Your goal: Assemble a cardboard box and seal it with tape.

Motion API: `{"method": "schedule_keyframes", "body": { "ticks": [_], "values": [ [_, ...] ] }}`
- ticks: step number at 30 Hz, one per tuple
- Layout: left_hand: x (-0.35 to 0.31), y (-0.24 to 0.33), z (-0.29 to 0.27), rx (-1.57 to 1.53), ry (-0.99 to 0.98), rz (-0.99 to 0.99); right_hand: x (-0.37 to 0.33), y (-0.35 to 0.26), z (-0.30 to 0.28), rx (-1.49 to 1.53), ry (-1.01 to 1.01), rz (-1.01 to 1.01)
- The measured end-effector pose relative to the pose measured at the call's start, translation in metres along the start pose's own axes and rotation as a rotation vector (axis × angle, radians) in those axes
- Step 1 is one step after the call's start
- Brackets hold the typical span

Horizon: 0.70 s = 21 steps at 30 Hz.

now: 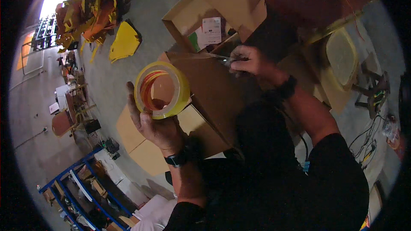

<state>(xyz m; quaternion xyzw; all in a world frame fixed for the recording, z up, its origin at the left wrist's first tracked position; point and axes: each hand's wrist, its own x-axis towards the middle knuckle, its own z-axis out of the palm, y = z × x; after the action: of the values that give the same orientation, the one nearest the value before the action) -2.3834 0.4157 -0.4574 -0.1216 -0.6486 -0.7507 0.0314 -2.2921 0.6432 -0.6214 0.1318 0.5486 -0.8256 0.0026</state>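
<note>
My left hand (159, 130) grips a roll of clear yellowish packing tape (183, 86), with the fingers around its lower left side. A thin, see-through strip of tape (199, 55) stretches from near the roll toward my right hand (248, 62). That hand is closed in a pinch on the strip's end, and something small and shiny glints at the fingertips, too small to make out. Below both hands stands a brown cardboard box (209, 87) with its flaps spread. The roll hides part of that box.
Beyond it, an open cardboard box (180, 15) holds a white printed sheet (211, 31) and a green item. A yellow metal piece (125, 42) lies on the concrete floor. A blue metal rack (81, 188) stands at lower left; a stool (372, 87) and cables are at right.
</note>
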Motion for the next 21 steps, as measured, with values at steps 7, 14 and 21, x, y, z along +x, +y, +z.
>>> {"method": "schedule_keyframes", "body": {
  "ticks": [7,14,21],
  "values": [
    [-0.003,-0.001,-0.012,0.108,-0.037,-0.053,-0.032,0.002,-0.015,-0.086,0.137,0.071],
    [0.007,-0.011,-0.024,-0.129,-0.055,-0.280,-0.045,0.006,-0.039,-0.102,0.124,0.024],
    [0.014,-0.007,-0.033,-0.245,-0.252,-0.313,-0.058,-0.010,-0.037,-0.153,0.219,0.063]
  ]
}}
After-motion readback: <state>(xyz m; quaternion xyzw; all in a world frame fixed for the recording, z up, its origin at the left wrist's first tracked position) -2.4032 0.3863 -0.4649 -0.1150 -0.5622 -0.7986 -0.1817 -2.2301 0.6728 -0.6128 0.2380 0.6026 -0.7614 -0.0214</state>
